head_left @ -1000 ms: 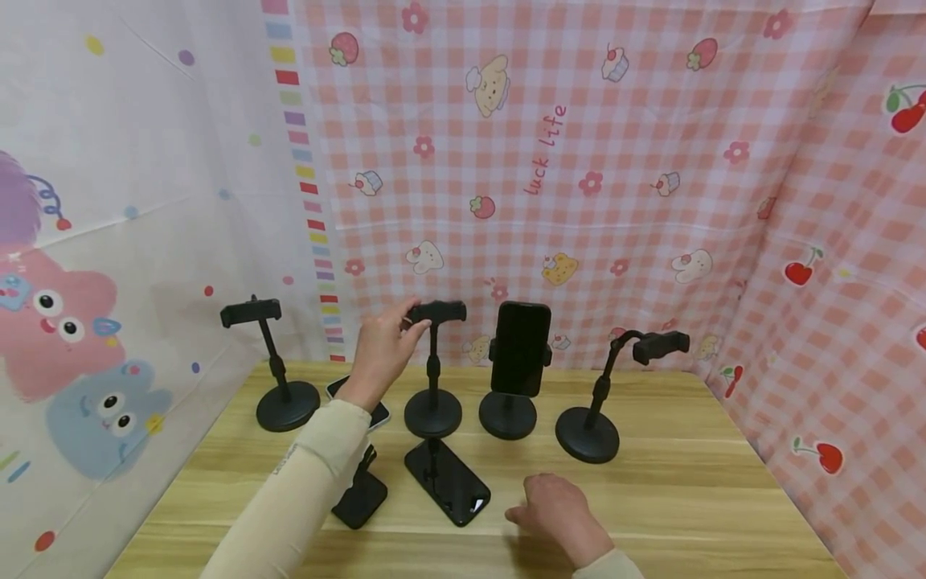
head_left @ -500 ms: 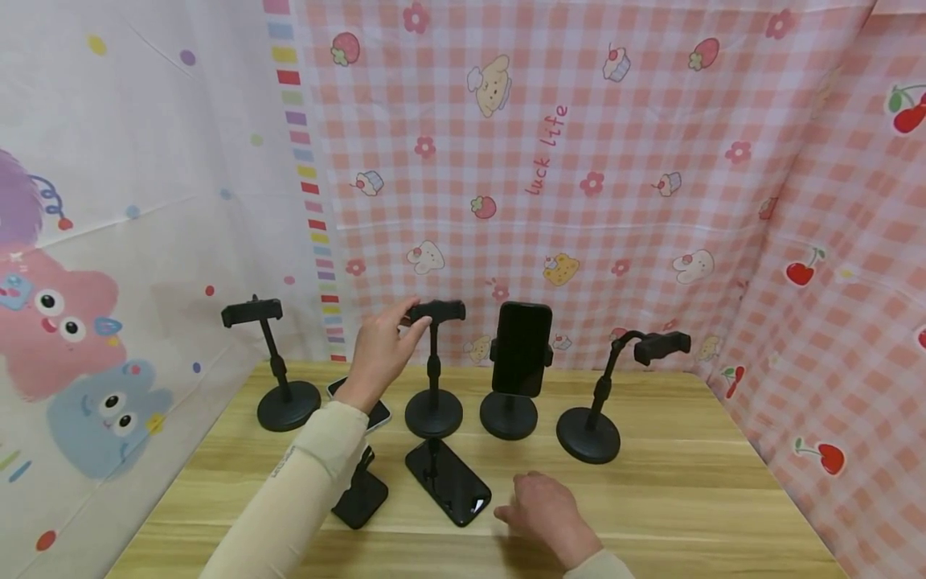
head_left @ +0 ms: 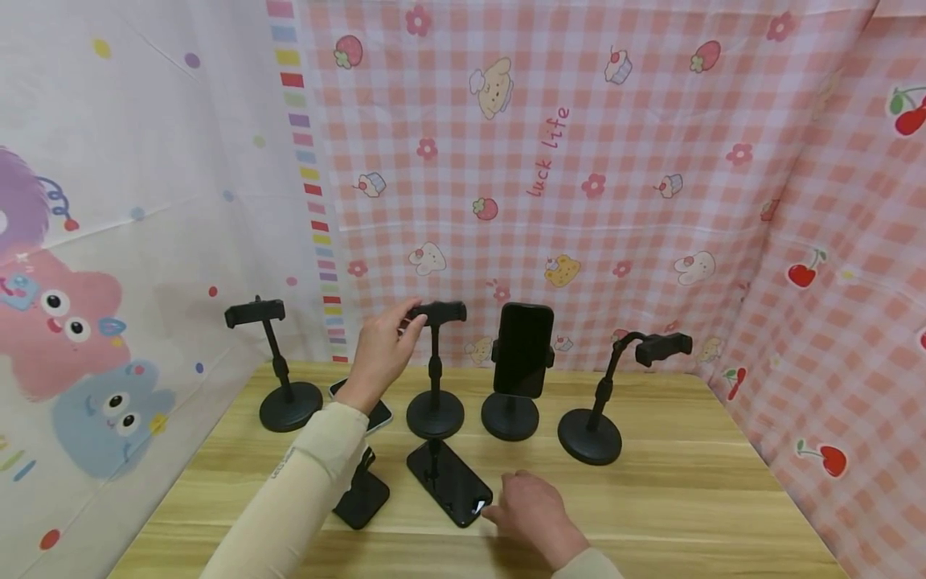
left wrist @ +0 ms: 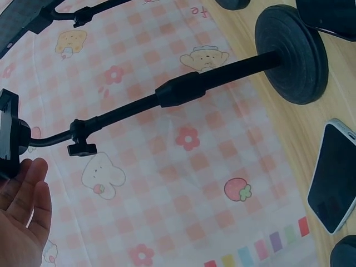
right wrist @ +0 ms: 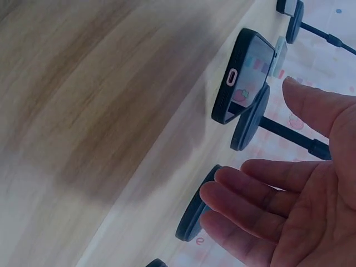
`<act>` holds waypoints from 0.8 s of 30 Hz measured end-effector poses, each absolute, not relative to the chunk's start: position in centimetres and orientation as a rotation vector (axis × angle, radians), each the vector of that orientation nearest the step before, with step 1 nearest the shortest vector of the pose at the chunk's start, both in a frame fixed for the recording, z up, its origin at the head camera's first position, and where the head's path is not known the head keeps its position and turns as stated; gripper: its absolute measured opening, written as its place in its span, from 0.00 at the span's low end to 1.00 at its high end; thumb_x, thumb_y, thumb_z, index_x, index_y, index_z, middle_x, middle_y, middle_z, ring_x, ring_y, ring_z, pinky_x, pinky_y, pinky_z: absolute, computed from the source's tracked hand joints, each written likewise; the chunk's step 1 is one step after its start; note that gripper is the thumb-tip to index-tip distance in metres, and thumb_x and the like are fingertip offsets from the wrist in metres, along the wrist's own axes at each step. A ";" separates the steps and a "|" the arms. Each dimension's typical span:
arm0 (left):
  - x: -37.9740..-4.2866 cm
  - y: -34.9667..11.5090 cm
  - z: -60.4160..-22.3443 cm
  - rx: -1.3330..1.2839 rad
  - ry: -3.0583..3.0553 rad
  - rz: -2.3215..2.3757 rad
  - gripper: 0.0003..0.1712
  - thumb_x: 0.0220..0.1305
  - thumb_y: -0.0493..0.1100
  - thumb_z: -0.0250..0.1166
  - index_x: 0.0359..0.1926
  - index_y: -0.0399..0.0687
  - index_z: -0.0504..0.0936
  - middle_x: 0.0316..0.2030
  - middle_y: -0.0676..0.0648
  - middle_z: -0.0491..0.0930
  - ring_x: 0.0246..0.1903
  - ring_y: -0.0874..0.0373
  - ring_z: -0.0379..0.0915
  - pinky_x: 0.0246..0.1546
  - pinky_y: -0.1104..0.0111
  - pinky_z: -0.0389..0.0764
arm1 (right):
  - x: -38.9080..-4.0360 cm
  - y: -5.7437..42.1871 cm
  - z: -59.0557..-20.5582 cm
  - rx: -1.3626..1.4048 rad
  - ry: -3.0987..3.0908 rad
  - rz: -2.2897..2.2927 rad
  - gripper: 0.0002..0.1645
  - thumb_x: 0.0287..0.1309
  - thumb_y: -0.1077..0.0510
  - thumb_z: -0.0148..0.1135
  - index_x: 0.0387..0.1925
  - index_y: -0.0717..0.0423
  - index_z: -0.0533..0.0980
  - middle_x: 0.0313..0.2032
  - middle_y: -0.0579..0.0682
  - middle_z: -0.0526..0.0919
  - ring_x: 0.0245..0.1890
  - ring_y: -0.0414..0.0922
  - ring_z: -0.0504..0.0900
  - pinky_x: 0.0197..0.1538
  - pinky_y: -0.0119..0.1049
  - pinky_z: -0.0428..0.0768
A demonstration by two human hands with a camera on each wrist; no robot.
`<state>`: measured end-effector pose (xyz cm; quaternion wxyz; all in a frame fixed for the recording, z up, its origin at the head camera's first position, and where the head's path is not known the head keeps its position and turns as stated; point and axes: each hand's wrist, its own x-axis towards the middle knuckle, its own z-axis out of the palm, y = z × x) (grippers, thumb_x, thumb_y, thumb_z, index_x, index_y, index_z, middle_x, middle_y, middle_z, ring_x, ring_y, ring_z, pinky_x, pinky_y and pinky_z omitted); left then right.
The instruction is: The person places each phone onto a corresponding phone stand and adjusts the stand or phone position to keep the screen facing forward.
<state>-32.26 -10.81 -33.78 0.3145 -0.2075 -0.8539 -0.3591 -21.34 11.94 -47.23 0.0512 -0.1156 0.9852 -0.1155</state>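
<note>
At its left end, my left hand (head_left: 379, 358) pinches the clamp (head_left: 443, 313) of a black phone stand, thumb in front. The left wrist view shows the stand's pole (left wrist: 181, 89) and the fingers (left wrist: 28, 181) against the clamp's edge. In front of this stand's base (head_left: 436, 415) a black phone (head_left: 450, 482) lies on the table, screen up. My right hand (head_left: 531, 515) is just right of the phone's near corner. The right wrist view shows that hand's fingers (right wrist: 245, 206) loosely extended, holding nothing, with the phone's port end (right wrist: 232, 78) facing the camera.
Another stand (head_left: 524, 351) to the right bears an upright phone. Further stands are at the far left (head_left: 291, 408) and right (head_left: 589, 437). A white-edged phone (head_left: 380, 416) and a small black stand (head_left: 364, 500) lie partly behind my left arm. Patterned cloths surround the table (head_left: 673, 498).
My right hand has moved left over the table, up to the black phone's near corner. My left hand has stayed at the stand's clamp.
</note>
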 end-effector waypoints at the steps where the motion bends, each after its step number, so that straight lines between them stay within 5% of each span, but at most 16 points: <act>1: -32.3 -10.8 -33.8 -0.543 -2.255 -0.945 0.21 0.69 0.45 0.58 0.58 0.39 0.77 0.42 0.38 0.85 0.36 0.52 0.80 0.37 0.54 0.84 | -21.4 11.8 -47.3 -0.350 2.991 -0.354 0.34 0.50 0.40 0.66 0.44 0.69 0.79 0.39 0.62 0.82 0.39 0.55 0.79 0.44 0.53 0.80; 16: -32.1 -11.0 -34.0 -0.529 -2.279 -0.965 0.22 0.69 0.44 0.57 0.60 0.39 0.75 0.45 0.37 0.84 0.39 0.50 0.80 0.41 0.53 0.84 | -22.1 9.8 -48.3 -0.400 2.966 -0.354 0.43 0.51 0.35 0.64 0.50 0.70 0.76 0.47 0.64 0.79 0.42 0.54 0.78 0.46 0.51 0.80; 24: -31.9 -11.2 -33.9 -0.530 -2.295 -0.959 0.23 0.70 0.45 0.56 0.62 0.39 0.73 0.43 0.37 0.85 0.38 0.50 0.80 0.42 0.53 0.84 | -22.3 8.6 -49.1 -0.438 3.037 -0.361 0.45 0.46 0.33 0.66 0.46 0.71 0.76 0.41 0.62 0.78 0.38 0.52 0.76 0.43 0.49 0.80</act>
